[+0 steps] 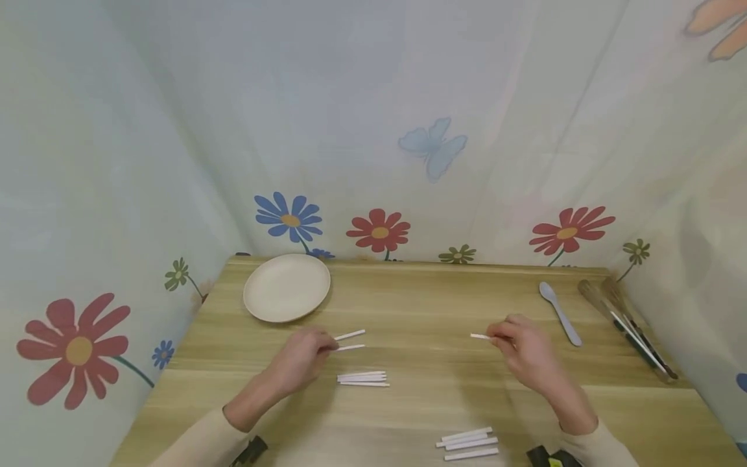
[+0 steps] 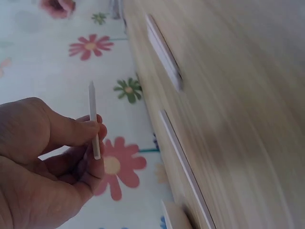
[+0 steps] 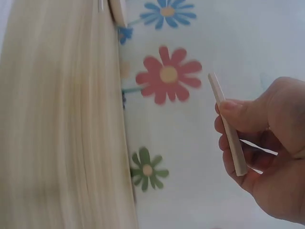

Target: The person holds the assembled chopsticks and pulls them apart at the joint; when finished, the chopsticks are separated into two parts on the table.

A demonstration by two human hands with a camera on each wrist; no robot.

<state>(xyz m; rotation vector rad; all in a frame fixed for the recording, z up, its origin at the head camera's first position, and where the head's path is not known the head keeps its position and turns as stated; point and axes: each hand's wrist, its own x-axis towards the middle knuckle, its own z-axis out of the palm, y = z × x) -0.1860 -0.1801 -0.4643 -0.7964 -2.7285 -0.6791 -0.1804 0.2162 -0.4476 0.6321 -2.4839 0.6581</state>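
Left hand point(image 1: 303, 357): thumb and fingers pinch one white stick point(image 2: 92, 109), held above the left part of the counter point(image 1: 432, 305). A loose stick point(image 2: 188, 167) lies on the counter just beside this hand. Right hand point(image 1: 525, 350): grip closed on a second white stick point(image 3: 230, 138), its free end directed toward the left edge.

A stick bundle point(image 1: 362, 375) lies left of the counter's middle, near the left hand; a front stick group point(image 1: 469, 444) lies on the near side. A round plate point(image 1: 286, 288) occupies the far left corner. A pale spoon point(image 1: 563, 318) and paintbrushes point(image 1: 595, 297) lie along the right edge, brush bristles toward the far right corner.
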